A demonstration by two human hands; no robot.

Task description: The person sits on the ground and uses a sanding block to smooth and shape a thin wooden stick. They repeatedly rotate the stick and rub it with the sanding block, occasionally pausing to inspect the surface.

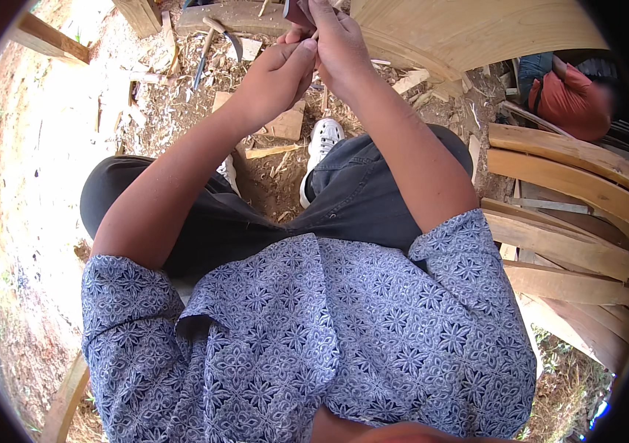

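Observation:
At the top edge, my two hands meet in front of my knees. My left hand (pixel 279 77) is closed, its thumb pressed against a thin pale wooden stick (pixel 315 35). My right hand (pixel 340 46) is closed on a flat reddish-brown piece (pixel 296 13), which looks like folded sandpaper, with the thumb lying along it. The picture's edge cuts off the upper part of this piece. Fingers hide most of the stick, so its length cannot be told.
A sickle (pixel 227 37) with a wooden handle and a narrow blue-tipped tool (pixel 202 60) lie left among wood shavings. A large curved wooden panel (pixel 469 33) stands far right. Curved planks (pixel 558 236) are stacked at my right. Beyond them is another person in an orange shirt (pixel 572 103).

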